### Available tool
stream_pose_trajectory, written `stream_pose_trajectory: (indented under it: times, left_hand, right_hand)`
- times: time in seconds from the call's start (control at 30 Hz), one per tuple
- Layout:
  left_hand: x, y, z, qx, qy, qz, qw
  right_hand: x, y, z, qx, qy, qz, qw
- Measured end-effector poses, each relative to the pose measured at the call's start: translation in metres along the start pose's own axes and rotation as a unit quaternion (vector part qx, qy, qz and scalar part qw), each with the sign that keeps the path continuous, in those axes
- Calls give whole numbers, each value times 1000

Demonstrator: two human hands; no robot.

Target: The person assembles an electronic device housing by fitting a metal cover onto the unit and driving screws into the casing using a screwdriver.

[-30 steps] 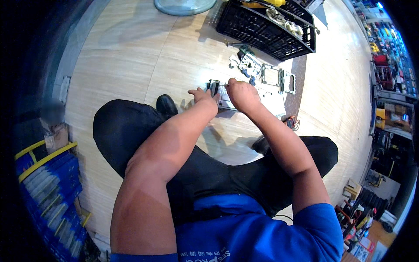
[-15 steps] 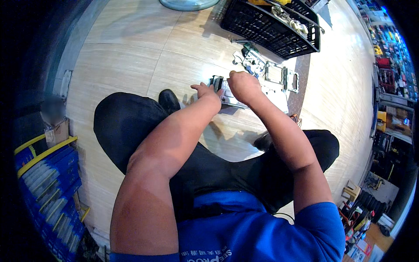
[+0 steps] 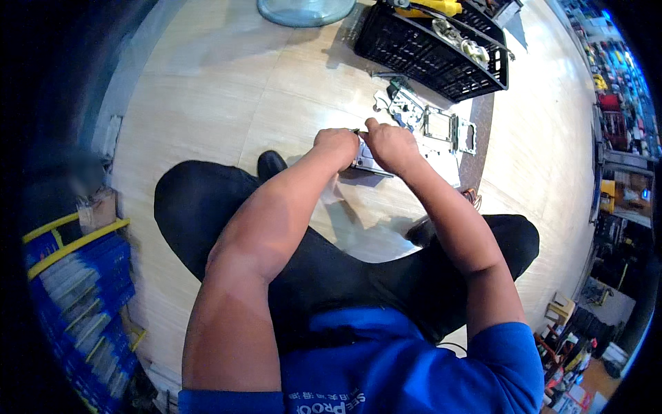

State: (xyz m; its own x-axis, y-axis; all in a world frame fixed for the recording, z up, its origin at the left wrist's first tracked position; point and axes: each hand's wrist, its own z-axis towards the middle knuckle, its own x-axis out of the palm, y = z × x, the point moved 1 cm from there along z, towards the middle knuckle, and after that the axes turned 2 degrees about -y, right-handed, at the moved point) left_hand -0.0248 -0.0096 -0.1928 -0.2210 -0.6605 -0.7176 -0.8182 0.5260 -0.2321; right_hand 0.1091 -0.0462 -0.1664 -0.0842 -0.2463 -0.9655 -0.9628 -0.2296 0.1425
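Note:
Both of my hands are close together over a flat silver metal unit on the floor between my feet. My left hand is closed at the unit's left end, around a small dark part that is mostly covered by the fingers. Beside it, my right hand is curled like a fist, its thumb toward the left hand. Whatever its fingers grip is hidden. Just beyond the right hand lie loose pieces: a metal frame, a second metal bracket and a tangle of small white and dark parts.
A black plastic crate filled with yellow and metal items stands at the back. Left of it is a round pale base. Blue-and-yellow racks line the left, stocked shelves the right. Orange wires lie near my right foot.
My left hand has gone from spread fingers to a closed grip on the dark part and drawn nearer the right hand. The right hand stays curled. The whole view has shifted slightly.

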Motion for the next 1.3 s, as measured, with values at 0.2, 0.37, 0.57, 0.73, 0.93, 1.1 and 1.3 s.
stream_pose_trajectory:
  times: [0.2, 0.37, 0.57, 0.73, 0.93, 1.1, 1.3]
  left_hand:
    - [5, 10, 19, -23, -163, -133, 977]
    - [18, 8, 50, 19, -214, -239, 947]
    - [31, 1, 74, 48, -124, -192, 972]
    - [28, -6, 75, -8, -155, -202, 967]
    - [22, 8, 101, -35, -224, -305, 925]
    - [37, 7, 122, -37, -242, -339, 908]
    - [57, 4, 79, -37, -227, -399, 887]
  right_hand:
    - [17, -4, -4, -34, -24, -86, 995]
    - [22, -15, 1, -7, -33, -34, 999]
    - [19, -38, -2, 69, -32, 133, 988]
    - [18, -54, -4, 75, -72, 205, 973]
    - [9, -68, 4, 101, -171, 276, 940]
    - [-1, -65, 7, 98, -145, 249, 953]
    - [-6, -55, -1, 83, -137, 233, 959]
